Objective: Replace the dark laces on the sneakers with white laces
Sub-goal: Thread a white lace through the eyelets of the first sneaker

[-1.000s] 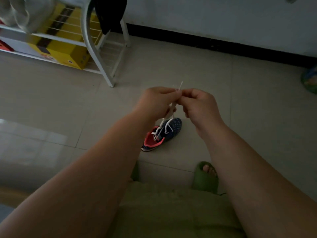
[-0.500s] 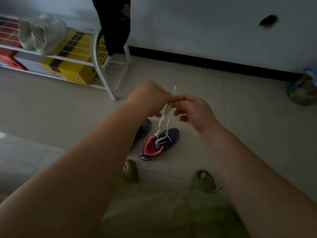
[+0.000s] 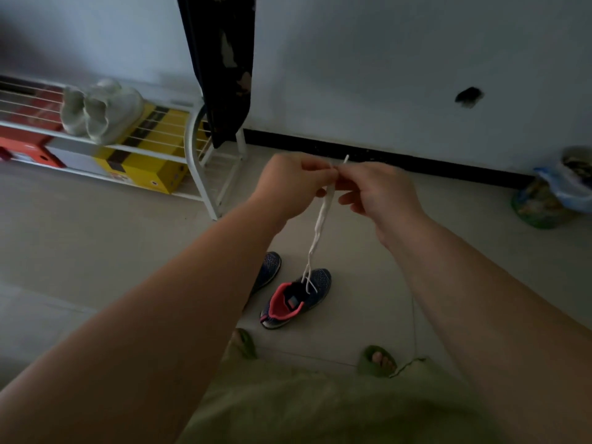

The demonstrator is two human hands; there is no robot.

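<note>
A dark blue sneaker with a coral lining (image 3: 296, 299) sits on the tiled floor in front of me. A white lace (image 3: 320, 219) runs taut from its eyelets up to my hands. My left hand (image 3: 293, 184) and my right hand (image 3: 381, 193) meet above the shoe and both pinch the lace's upper ends, one tip poking up between them. A second blue sneaker (image 3: 268, 271) lies just left of the first, partly hidden by my left forearm.
A white wire shoe rack (image 3: 198, 161) stands at the left with pale shoes (image 3: 99, 108), a yellow box (image 3: 144, 168) and red boxes. Dark cloth (image 3: 224, 65) hangs by the wall. A bag (image 3: 554, 190) sits at the right. My feet in green slippers (image 3: 374, 362) rest near the sneakers.
My head tilted up, showing more wall and rack. My hands rose with the lace, which now hangs longer and tauter above the sneaker. The second sneaker came into sight.
</note>
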